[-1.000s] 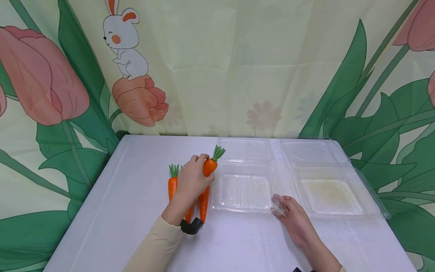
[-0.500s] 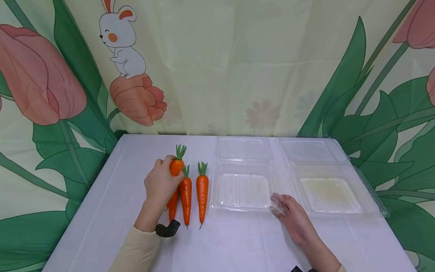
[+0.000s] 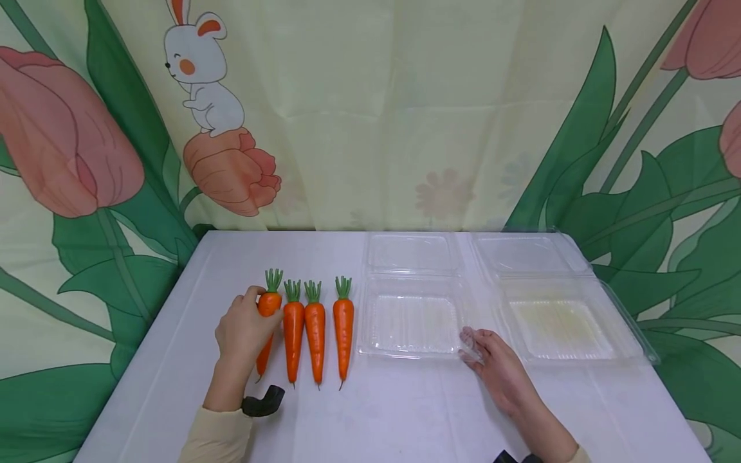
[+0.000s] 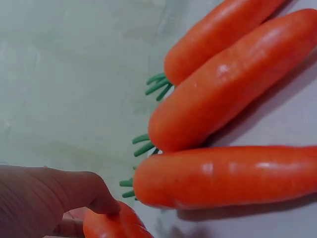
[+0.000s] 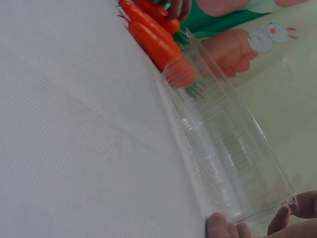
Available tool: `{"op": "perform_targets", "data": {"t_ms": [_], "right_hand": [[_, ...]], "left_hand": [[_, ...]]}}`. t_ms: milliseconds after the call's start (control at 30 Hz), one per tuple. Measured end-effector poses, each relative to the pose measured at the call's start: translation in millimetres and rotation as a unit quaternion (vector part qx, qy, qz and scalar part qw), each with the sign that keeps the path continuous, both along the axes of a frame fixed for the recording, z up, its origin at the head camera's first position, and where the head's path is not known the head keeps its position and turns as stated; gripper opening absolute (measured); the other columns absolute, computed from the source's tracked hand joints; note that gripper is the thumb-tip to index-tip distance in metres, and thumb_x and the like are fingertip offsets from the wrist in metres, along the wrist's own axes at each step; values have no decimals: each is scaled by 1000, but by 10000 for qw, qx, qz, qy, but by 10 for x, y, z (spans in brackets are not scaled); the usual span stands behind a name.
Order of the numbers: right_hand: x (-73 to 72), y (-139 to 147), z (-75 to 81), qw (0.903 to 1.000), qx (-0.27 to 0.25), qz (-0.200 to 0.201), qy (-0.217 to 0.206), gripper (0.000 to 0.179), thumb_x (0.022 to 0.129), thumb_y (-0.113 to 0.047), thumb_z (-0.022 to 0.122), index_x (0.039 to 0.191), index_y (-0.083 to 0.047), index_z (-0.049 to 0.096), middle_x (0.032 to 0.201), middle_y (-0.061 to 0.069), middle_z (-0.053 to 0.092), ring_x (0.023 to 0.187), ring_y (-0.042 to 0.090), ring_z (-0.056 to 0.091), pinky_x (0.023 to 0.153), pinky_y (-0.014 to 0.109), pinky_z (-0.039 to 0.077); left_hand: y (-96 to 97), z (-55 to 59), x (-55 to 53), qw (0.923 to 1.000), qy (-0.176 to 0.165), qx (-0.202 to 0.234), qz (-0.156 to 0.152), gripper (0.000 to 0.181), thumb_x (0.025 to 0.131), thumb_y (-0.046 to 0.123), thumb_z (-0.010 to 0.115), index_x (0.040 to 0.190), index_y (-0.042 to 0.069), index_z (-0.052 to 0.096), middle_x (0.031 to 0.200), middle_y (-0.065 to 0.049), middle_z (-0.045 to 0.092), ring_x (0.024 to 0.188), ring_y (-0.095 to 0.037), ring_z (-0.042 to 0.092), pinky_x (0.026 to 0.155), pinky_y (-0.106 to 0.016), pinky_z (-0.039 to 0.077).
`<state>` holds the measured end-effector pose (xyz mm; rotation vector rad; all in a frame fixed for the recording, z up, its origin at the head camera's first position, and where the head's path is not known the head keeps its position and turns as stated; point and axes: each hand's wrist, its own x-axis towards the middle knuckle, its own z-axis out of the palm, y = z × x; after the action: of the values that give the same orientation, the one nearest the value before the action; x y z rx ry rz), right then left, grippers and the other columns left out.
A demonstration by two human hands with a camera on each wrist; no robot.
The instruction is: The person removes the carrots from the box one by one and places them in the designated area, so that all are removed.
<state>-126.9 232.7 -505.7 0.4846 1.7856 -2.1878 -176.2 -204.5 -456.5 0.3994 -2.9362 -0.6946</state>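
My left hand (image 3: pixel 240 334) holds the leftmost orange carrot (image 3: pixel 269 303) by its thick top end, thumb on one side and fingers on the other. Its green stems point away from me. Just to its right lie three more carrots (image 3: pixel 315 334) in a row on the table. In the left wrist view, the thumb presses on the held carrot (image 4: pixel 116 223), which is mostly cut off by the frame. My right hand (image 3: pixel 500 373) pinches the near right corner of an open, clear plastic clamshell container (image 3: pixel 412 325). The right wrist view shows fingers at that container's rim (image 5: pixel 270 144).
A second clear clamshell container (image 3: pixel 558 329) lies open at the right, its lid towards the back. White cloth covers the table (image 3: pixel 376 418). A curtain (image 3: pixel 347 116) printed with tulips and a rabbit hangs behind the far edge.
My left hand has moved left, carrying a carrot from beside the container to the left end of the row, and lower. The right hand has stayed at the container's corner.
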Motion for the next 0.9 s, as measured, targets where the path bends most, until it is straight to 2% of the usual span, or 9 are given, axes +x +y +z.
{"op": "perform_targets", "data": {"t_ms": [267,367,500,633,733,833,900], "right_hand": [[4,-2,6,9999,-73,-72,32,21,113,-22,34,122,-5,42,130,-7,55,123,4,51,101,27,51],[10,5,6,9998,-139,-102,60,19,113,-22,35,120,-6,43,127,-8,57,122,4,52,101,27,51],[16,4,7,9997,-207,-123,76,18,113,-21,35,120,-7,44,125,-10,58,121,3,52,102,27,51],[18,-4,0,9997,-204,-133,66,18,113,-22,36,121,-7,42,124,-11,58,121,3,52,101,27,51],[18,-9,-2,9995,-234,-165,122,17,112,-21,38,124,-8,37,122,-11,56,118,2,53,99,26,51],[15,-13,24,9996,-115,-138,216,29,111,-22,42,134,-11,28,126,-7,53,114,1,53,97,22,49],[25,-5,68,9994,156,21,319,44,111,-25,42,147,-11,20,138,0,46,121,3,48,98,18,45]], "left_hand": [[-111,-133,12,9990,-448,-21,70,61,89,31,70,138,-1,53,113,-31,62,81,-40,63,62,-48,56],[-125,-198,13,9988,-490,34,91,62,90,32,69,140,0,52,115,-31,61,83,-40,64,64,-49,58],[-124,-245,18,9993,-346,98,94,61,91,33,65,141,1,53,116,-29,61,84,-39,65,64,-49,58],[-116,-235,15,9999,-104,91,68,54,93,32,65,136,0,57,115,-28,62,83,-38,65,62,-48,58],[-104,-214,19,9999,-64,144,63,51,94,31,65,133,-1,59,115,-27,62,83,-37,65,62,-48,59],[-88,-187,22,9999,-86,100,40,49,94,30,64,132,-1,60,117,-28,61,85,-38,65,63,-49,59],[-67,-160,-2,10000,-18,12,-5,48,95,29,62,132,-1,60,120,-29,60,91,-41,64,64,-51,59]]}}
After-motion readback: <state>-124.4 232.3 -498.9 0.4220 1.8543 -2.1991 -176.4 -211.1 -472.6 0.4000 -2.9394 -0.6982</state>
